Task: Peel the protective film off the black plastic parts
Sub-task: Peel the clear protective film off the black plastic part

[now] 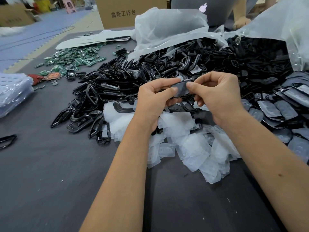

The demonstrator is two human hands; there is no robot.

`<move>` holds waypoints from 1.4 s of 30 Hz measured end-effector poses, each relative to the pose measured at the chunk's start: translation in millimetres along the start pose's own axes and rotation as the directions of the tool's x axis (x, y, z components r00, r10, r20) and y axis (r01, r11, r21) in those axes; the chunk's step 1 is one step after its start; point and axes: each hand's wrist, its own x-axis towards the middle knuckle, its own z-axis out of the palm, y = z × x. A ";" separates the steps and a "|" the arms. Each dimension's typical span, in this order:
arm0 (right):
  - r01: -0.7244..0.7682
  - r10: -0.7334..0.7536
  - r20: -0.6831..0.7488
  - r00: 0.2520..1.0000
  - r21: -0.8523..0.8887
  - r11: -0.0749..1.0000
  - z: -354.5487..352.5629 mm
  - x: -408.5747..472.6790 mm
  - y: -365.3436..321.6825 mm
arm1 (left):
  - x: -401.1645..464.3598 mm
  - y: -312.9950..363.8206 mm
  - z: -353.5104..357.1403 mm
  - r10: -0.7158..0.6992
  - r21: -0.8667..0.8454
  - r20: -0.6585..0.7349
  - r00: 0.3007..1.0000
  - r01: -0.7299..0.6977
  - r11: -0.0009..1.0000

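Both hands meet at the centre of the view over the grey table (41,181). The left hand (155,99) pinches one black plastic part (182,89) between thumb and curled fingers; the right hand (217,96) pinches the same part's other end, thumb on its film-covered face. At 6 o'clock from them lies a heap of peeled film (192,148); at 12, a big pile of black frames (150,72) spills from a white bag (167,27). At 10 o'clock sit green circuit boards (73,59). The cardboard box (120,12) at 11 reads 曲奇工作台 (a laptop (200,10) beside it shows an Apple logo)
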 end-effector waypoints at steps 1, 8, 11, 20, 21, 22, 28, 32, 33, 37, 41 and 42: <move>0.013 -0.013 -0.006 1.000 -0.020 1.000 -0.2 0.0 0.4 | 0.2 -0.4 -0.1 -0.001 0.001 0.000 1.000 0.001 1.000; 0.057 -0.063 -0.036 0.997 -0.137 0.989 0.6 1.1 4.6 | 1.8 -1.9 -2.0 -0.006 0.018 -0.006 1.000 0.006 1.000; 0.024 -0.032 -0.052 0.998 -0.135 0.991 -0.1 0.6 5.0 | 2.3 -1.9 -2.2 -0.015 0.008 -0.007 1.000 0.015 1.000; -0.260 0.221 0.206 0.953 0.184 0.948 1.1 -2.2 -0.2 | 2.0 -0.5 -2.5 -0.023 -0.001 -0.003 1.000 0.023 1.000; -0.263 0.221 0.220 0.950 0.185 0.947 1.2 -2.9 -0.2 | 2.0 -0.6 -2.7 -0.022 -0.002 -0.002 1.000 0.022 1.000; -0.265 0.221 0.226 0.949 0.188 0.946 1.0 -3.2 -0.1 | 1.9 -0.5 -2.9 -0.022 -0.002 -0.001 1.000 0.022 1.000; -0.282 0.230 0.240 0.943 0.208 0.937 0.9 -3.3 -1.4 | 0.0 -0.9 -1.5 0.004 -0.001 0.029 1.000 -0.004 1.000; -0.295 0.238 0.254 0.938 0.219 0.930 0.3 -3.2 -1.5 | 0.0 -1.2 -0.6 0.010 0.023 0.015 1.000 -0.010 1.000; -0.296 0.238 0.257 0.937 0.218 0.930 -0.1 -2.8 -1.5 | 0.3 -1.1 -0.4 0.004 0.022 0.007 1.000 -0.004 1.000; -0.278 0.225 0.248 0.942 0.205 0.938 0.7 -2.2 -1.3 | 1.3 -1.5 -0.7 -0.003 0.015 -0.001 1.000 0.003 1.000; -0.219 0.182 0.195 0.964 0.191 0.957 1.7 -1.3 0.3 | 1.2 -2.2 -1.1 0.008 0.037 0.006 1.000 -0.009 0.999; -0.197 0.164 0.183 0.969 0.179 0.964 1.6 -0.9 1.0 | 1.3 -2.3 -1.0 0.011 0.047 0.008 1.000 -0.011 0.999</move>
